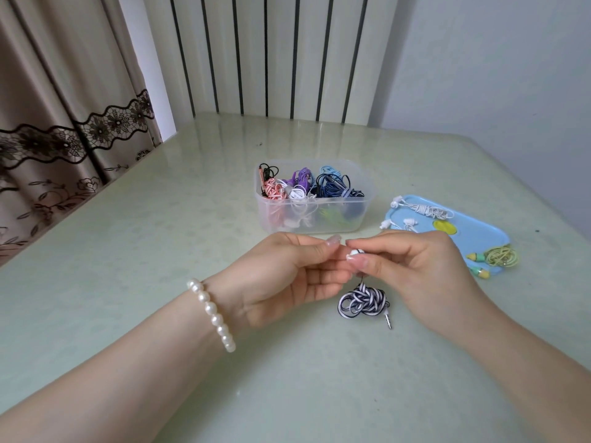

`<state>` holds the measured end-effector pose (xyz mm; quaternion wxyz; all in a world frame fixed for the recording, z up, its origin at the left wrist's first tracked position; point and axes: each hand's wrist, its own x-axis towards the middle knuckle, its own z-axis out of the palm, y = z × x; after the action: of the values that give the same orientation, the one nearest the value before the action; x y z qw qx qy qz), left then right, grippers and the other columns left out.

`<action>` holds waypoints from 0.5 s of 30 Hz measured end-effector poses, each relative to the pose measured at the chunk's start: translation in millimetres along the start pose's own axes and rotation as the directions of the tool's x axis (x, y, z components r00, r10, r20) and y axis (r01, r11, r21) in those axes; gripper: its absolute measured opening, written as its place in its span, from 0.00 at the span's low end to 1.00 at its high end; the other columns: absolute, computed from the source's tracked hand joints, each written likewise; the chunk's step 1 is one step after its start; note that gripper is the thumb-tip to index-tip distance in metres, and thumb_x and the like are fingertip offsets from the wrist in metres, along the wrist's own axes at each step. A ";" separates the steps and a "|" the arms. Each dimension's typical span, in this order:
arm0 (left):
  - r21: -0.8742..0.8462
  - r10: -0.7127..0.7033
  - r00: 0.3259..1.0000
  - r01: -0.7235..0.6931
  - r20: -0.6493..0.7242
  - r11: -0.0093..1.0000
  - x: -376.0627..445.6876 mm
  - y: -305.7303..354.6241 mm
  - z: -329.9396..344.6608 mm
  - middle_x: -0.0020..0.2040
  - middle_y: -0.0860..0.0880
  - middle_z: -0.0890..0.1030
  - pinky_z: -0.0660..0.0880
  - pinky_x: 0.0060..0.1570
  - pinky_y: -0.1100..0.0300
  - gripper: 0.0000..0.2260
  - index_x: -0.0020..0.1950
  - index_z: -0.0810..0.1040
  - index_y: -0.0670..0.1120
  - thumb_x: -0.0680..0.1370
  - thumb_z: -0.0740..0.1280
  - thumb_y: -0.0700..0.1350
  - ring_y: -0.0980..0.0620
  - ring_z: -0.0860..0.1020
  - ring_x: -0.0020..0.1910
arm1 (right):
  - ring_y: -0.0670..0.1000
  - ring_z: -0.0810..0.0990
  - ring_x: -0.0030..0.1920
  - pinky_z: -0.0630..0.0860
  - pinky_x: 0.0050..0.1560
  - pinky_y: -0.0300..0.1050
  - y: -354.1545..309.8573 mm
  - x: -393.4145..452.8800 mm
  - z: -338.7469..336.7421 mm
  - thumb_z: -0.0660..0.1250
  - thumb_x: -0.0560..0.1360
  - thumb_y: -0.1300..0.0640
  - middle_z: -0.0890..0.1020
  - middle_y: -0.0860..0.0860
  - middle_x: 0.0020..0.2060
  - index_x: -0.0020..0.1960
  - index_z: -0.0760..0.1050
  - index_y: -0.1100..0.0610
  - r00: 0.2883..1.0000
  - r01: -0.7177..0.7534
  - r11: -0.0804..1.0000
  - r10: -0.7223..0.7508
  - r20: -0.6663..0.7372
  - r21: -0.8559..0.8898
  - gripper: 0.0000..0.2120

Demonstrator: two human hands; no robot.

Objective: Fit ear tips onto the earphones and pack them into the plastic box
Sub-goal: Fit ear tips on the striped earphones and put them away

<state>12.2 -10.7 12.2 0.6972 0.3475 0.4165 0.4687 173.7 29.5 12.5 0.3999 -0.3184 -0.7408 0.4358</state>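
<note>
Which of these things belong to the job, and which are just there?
In the job: striped black-and-white earphones pinched by the left hand and right hand; clear plastic box; light blue tray; white earphones; yellow-green earphones.

Just there: pearl bracelet; lace-trimmed beige curtain.

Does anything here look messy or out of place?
Mostly tidy. One thing: the green earphones sit at the blue tray's near corner, with an earbud poking over its edge. Both hands, left and right, pinch the striped earphones' bud normally.
</note>
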 end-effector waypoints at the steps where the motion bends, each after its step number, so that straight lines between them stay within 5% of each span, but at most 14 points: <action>1: 0.021 0.012 1.000 -0.012 0.009 1.000 -0.9 2.5 -0.8 0.36 0.45 0.83 0.77 0.36 0.64 0.10 0.40 0.83 0.39 0.68 0.65 0.44 0.55 0.80 0.32 | 0.47 0.84 0.37 0.79 0.43 0.36 0.7 0.8 -1.0 0.70 0.65 0.62 0.85 0.47 0.36 0.42 0.82 0.52 1.000 -0.009 1.000 0.009 -0.015 0.026 0.07; 4: 0.303 0.177 0.978 -0.136 -0.114 0.943 -0.5 7.3 -7.0 0.34 0.48 0.83 0.75 0.35 0.66 0.05 0.40 0.82 0.41 0.71 0.67 0.39 0.54 0.77 0.31 | 0.46 0.82 0.32 0.76 0.38 0.32 -0.2 3.9 -5.5 0.69 0.67 0.63 0.83 0.49 0.29 0.42 0.81 0.59 0.997 -0.060 0.987 0.067 -0.046 0.151 0.05; 6: 0.601 0.348 0.915 -0.162 -0.207 0.783 3.1 6.3 -15.8 0.28 0.52 0.81 0.72 0.31 0.67 0.06 0.36 0.82 0.45 0.70 0.71 0.35 0.52 0.75 0.29 | 0.50 0.81 0.31 0.76 0.36 0.35 -1.6 5.8 -11.2 0.69 0.63 0.55 0.81 0.51 0.27 0.40 0.82 0.59 0.991 -0.108 0.946 0.128 -0.046 0.306 0.09; 9: 0.856 0.432 0.889 -0.103 -0.149 0.507 5.9 -0.1 -21.7 0.26 0.56 0.79 0.69 0.30 0.70 0.11 0.33 0.80 0.53 0.67 0.75 0.37 0.59 0.73 0.25 | 0.49 0.76 0.26 0.73 0.27 0.36 -4.0 8.5 -19.1 0.68 0.61 0.53 0.77 0.52 0.26 0.38 0.83 0.58 0.973 -0.195 0.871 0.231 -0.025 0.450 0.11; 12: 0.944 0.402 0.915 -0.089 -0.048 0.316 6.4 -7.0 -16.6 0.35 0.53 0.79 0.66 0.33 0.75 0.06 0.41 0.83 0.50 0.67 0.76 0.42 0.58 0.75 0.30 | 0.48 0.71 0.24 0.70 0.28 0.35 -7.0 8.4 -23.0 0.67 0.64 0.55 0.76 0.50 0.25 0.43 0.81 0.57 0.979 -0.179 0.936 0.201 -0.043 0.301 0.11; 15: 0.981 0.376 0.926 -0.087 0.015 0.175 8.0 -10.7 -13.8 0.37 0.59 0.72 0.64 0.37 0.78 0.11 0.49 0.83 0.48 0.67 0.76 0.46 0.63 0.70 0.33 | 0.47 0.70 0.23 0.70 0.28 0.33 -7.9 6.7 -21.6 0.70 0.65 0.60 0.77 0.50 0.24 0.45 0.78 0.57 0.980 -0.190 0.977 0.195 -0.038 0.102 0.09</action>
<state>5.3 -5.3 -4.9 0.1918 0.7076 0.6355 0.2423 188.3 40.1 28.3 0.3887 -0.3789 -0.6745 0.5004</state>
